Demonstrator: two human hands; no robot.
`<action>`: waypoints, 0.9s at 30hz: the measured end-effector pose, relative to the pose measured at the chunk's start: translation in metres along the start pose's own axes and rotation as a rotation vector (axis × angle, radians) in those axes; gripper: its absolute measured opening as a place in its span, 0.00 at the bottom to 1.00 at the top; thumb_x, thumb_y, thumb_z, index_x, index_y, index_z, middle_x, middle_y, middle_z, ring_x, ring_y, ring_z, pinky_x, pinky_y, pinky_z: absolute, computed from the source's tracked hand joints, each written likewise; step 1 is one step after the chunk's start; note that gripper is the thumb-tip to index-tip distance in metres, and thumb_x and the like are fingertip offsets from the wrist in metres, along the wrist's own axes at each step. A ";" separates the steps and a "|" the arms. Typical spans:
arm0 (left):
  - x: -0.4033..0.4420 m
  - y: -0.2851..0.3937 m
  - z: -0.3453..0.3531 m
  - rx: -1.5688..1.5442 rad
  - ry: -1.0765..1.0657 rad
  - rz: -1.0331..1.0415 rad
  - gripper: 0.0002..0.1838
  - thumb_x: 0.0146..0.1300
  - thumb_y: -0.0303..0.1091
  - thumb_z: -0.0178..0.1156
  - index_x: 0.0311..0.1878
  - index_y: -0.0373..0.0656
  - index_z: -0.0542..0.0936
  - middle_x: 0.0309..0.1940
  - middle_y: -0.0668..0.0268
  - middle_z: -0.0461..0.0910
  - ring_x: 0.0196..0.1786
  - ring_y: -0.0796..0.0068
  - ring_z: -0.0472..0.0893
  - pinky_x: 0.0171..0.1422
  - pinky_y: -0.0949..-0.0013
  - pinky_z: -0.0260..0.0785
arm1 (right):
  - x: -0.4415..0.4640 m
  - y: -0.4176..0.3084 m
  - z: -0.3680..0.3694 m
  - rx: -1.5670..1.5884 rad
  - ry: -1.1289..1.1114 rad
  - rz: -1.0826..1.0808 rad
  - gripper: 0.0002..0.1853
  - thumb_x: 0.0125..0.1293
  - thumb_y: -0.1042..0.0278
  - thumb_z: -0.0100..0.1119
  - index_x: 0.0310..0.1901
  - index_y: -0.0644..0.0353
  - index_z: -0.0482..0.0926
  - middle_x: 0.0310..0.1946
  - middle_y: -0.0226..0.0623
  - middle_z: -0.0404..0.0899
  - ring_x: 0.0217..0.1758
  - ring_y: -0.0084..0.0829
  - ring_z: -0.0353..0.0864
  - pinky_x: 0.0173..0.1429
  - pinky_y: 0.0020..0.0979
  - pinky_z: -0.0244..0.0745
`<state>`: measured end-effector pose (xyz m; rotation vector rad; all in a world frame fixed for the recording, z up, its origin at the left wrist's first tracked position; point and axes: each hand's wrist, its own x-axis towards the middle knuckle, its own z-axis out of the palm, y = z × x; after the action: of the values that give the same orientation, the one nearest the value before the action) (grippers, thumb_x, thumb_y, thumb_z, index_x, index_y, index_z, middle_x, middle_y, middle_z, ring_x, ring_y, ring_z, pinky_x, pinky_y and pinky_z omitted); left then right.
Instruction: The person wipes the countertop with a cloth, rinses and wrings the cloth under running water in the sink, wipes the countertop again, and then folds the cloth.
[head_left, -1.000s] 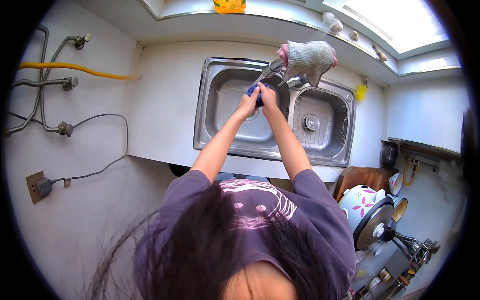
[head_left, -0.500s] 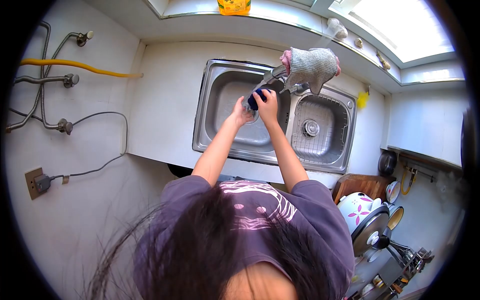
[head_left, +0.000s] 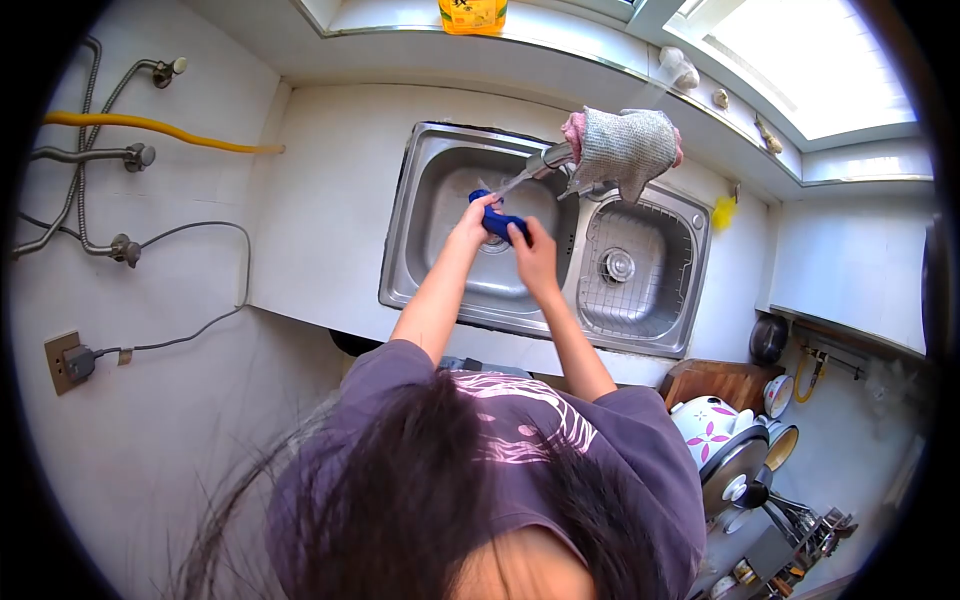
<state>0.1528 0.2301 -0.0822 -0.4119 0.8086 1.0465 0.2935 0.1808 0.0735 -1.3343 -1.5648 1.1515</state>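
Over the left basin of the steel sink (head_left: 400,230), a dark blue item (head_left: 498,222) stretches between my two hands. It looks long and soft like a small cloth, but its exact kind is unclear. My left hand (head_left: 474,220) is closed around its left end, and a bit of blue shows above the fingers. At its other end, my right hand (head_left: 537,250) grips with bent fingers. Water runs from the faucet (head_left: 548,161) onto the item near my left hand. A grey and pink cloth (head_left: 625,145) hangs over the faucet's body.
The right basin holds a wire rack (head_left: 640,290) and a drain strainer (head_left: 618,265). An orange bottle (head_left: 472,14) stands on the sill. On my right are a cutting board (head_left: 715,385) and a white pot with pink flowers (head_left: 706,425).
The blue item was bunched up between my hands under the water and is now drawn out lengthwise. My right hand has moved down, and my left hand slightly left.
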 end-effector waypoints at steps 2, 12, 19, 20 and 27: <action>-0.063 -0.004 0.042 0.199 -0.039 -0.014 0.12 0.60 0.40 0.51 0.41 0.43 0.74 0.33 0.64 0.77 0.32 0.72 0.78 0.38 0.68 0.73 | 0.022 -0.004 -0.019 0.066 -0.061 0.062 0.09 0.59 0.67 0.56 0.31 0.65 0.73 0.19 0.27 0.68 0.22 0.16 0.63 0.26 0.21 0.59; -0.093 0.030 0.067 0.923 -0.289 -0.322 0.17 0.50 0.35 0.61 0.43 0.42 0.74 0.36 0.66 0.78 0.39 0.75 0.77 0.45 0.68 0.71 | 0.068 0.016 -0.024 -0.366 -0.223 -0.276 0.16 0.46 0.68 0.63 0.39 0.59 0.75 0.33 0.36 0.74 0.36 0.34 0.73 0.38 0.31 0.69; -0.100 0.028 0.091 1.374 -0.380 -0.588 0.05 0.50 0.29 0.61 0.31 0.42 0.77 0.22 0.69 0.75 0.26 0.83 0.74 0.24 0.81 0.65 | 0.056 0.008 -0.014 -0.788 -0.480 -0.841 0.26 0.42 0.70 0.56 0.48 0.62 0.68 0.44 0.40 0.71 0.50 0.34 0.70 0.48 0.30 0.67; -0.101 0.026 0.097 1.373 -0.380 -0.589 0.05 0.50 0.29 0.61 0.31 0.42 0.77 0.22 0.69 0.75 0.26 0.83 0.74 0.24 0.81 0.65 | 0.060 0.019 -0.010 -0.890 -0.576 -0.726 0.23 0.44 0.69 0.54 0.46 0.64 0.68 0.45 0.40 0.71 0.52 0.32 0.69 0.50 0.29 0.66; -0.090 0.000 0.076 2.264 0.064 0.700 0.24 0.45 0.24 0.55 0.51 0.36 0.66 0.27 0.48 0.78 0.33 0.53 0.79 0.31 0.56 0.71 | 0.074 0.036 0.004 -0.874 -0.550 -0.478 0.11 0.48 0.63 0.56 0.28 0.63 0.74 0.18 0.43 0.77 0.22 0.43 0.79 0.26 0.41 0.72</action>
<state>0.1599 0.2258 0.0355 1.8421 1.6804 0.1514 0.2881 0.2551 0.0377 -1.0444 -2.8095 0.5366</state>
